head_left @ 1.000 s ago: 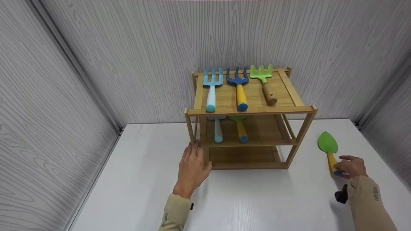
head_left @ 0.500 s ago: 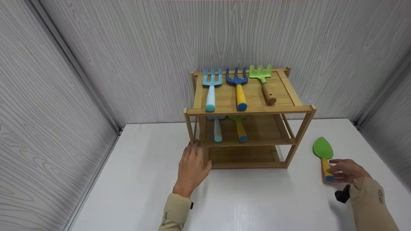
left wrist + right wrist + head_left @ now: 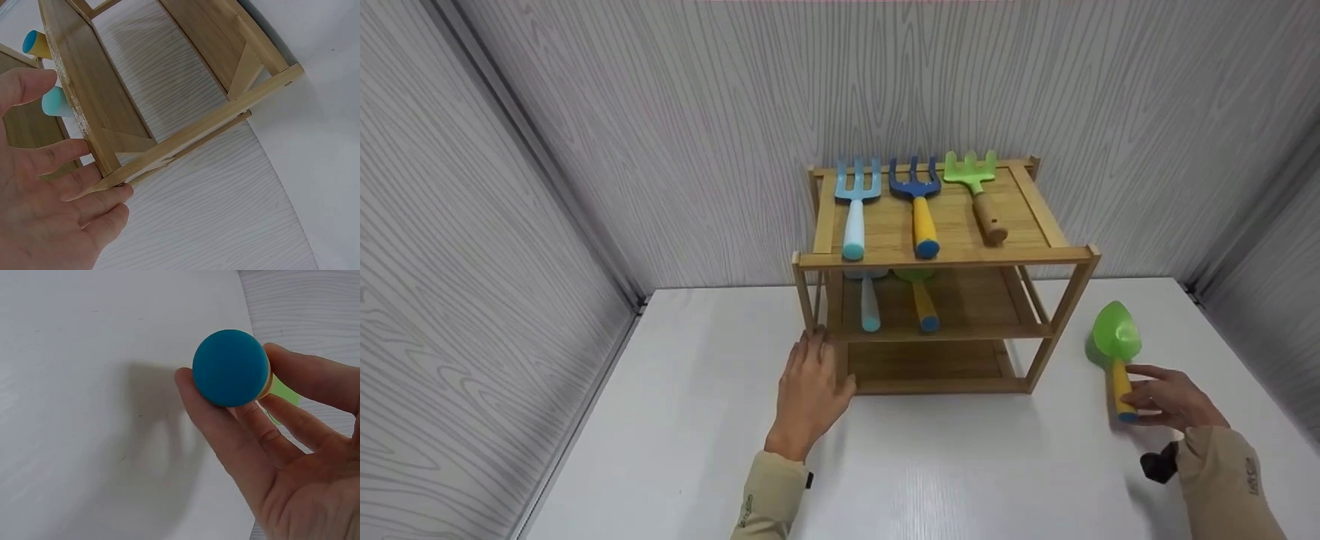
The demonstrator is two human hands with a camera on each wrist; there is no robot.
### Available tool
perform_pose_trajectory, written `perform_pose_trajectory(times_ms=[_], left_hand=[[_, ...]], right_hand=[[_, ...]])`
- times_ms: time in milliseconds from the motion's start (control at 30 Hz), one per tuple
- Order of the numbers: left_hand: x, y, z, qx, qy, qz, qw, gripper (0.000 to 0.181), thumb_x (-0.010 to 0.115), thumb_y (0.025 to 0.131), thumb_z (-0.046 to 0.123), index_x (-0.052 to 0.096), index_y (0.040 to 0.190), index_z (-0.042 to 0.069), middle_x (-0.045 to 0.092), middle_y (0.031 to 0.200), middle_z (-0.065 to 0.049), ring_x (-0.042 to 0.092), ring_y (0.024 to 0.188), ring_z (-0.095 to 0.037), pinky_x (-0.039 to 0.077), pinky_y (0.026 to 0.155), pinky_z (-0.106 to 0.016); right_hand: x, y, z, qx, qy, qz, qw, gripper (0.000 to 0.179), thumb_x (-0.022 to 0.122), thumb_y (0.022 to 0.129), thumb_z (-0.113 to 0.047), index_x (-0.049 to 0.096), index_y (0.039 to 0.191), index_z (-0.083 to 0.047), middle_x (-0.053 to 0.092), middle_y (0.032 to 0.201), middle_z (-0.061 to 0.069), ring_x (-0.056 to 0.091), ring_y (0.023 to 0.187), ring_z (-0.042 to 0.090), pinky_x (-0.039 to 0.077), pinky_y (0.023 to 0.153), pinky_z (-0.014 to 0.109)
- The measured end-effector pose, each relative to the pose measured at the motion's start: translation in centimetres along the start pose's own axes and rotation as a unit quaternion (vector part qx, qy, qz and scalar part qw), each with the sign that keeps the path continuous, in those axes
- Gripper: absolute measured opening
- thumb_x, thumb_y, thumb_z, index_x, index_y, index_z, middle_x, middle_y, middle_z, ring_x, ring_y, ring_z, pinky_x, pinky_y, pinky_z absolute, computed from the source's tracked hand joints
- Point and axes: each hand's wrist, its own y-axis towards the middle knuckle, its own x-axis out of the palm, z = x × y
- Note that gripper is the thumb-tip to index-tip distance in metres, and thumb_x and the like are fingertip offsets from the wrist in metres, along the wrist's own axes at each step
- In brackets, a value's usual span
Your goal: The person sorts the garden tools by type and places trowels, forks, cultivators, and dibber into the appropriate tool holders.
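A wooden three-tier rack (image 3: 945, 259) stands at the back of the white table (image 3: 675, 420). My left hand (image 3: 810, 390) rests flat with straight fingers against its front left post (image 3: 185, 132). My right hand (image 3: 1166, 397) pinches the yellow handle of a green trowel (image 3: 1116, 341), lifted a little off the table to the right of the rack. In the right wrist view the handle's blue end cap (image 3: 230, 368) sits between thumb and fingers (image 3: 225, 433).
The top shelf holds a light blue fork (image 3: 855, 202), a dark blue fork with a yellow handle (image 3: 919, 206) and a green rake with a wooden handle (image 3: 975, 191). Two more tools lie on the middle shelf (image 3: 896, 304). Grey panelled walls enclose the table.
My right hand has taken hold of the trowel's handle and raised it, tilting the green blade up and a little left. The left hand stays on the rack.
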Motion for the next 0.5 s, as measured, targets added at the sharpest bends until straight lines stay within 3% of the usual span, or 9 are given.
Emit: perform_pose_trajectory(times_ms=[67, 200, 367, 500], left_hand=[[-0.1, 0.0, 0.0, -0.002, -0.002, -0.003, 1.0000, 0.044, 0.076, 0.085, 0.016, 0.059, 0.115, -0.012, 0.054, 0.135, -0.030, 0.052, 0.125, -0.051, 0.043, 0.106, -0.055], [-0.2, 0.0, -0.1, -0.001, -0.004, -0.008, 1.0000, 0.047, 0.075, 0.086, 0.017, 0.059, 0.119, -0.012, 0.053, 0.136, -0.030, 0.052, 0.125, -0.051, 0.042, 0.107, -0.055], [-0.1, -0.1, -0.1, -0.001, -0.004, -0.003, 1.0000, 0.046, 0.076, 0.085, 0.018, 0.060, 0.117, -0.011, 0.054, 0.136, -0.030, 0.053, 0.125, -0.050, 0.043, 0.106, -0.055], [0.0, 0.0, 0.0, -0.001, -0.002, 0.001, 1.0000, 0.043, 0.077, 0.085, 0.017, 0.060, 0.114, -0.010, 0.055, 0.135, -0.030, 0.054, 0.123, -0.050, 0.044, 0.106, -0.055]], right_hand=[[0.2, -0.2, 0.1, -0.008, -0.006, 0.001, 1.0000, 0.083, 0.063, 0.094, -0.002, 0.008, 0.154, 0.016, 0.043, 0.131, 0.040, 0.064, 0.089, 0.013, 0.058, 0.086, 0.043], [0.5, -0.5, 0.2, -0.016, -0.017, 0.003, 0.9997, 0.083, 0.065, 0.094, -0.004, 0.009, 0.154, 0.015, 0.024, 0.147, 0.045, 0.063, 0.092, 0.012, 0.058, 0.086, 0.043], [0.6, -0.9, -0.1, -0.024, -0.029, 0.009, 0.9993, 0.082, 0.064, 0.095, -0.004, 0.010, 0.155, 0.014, 0.028, 0.145, 0.043, 0.062, 0.093, 0.013, 0.058, 0.086, 0.042], [0.8, -1.4, -0.1, -0.039, -0.031, 0.016, 0.9986, 0.082, 0.065, 0.094, -0.004, 0.013, 0.154, 0.013, 0.045, 0.135, 0.034, 0.064, 0.092, 0.013, 0.058, 0.083, 0.043]])
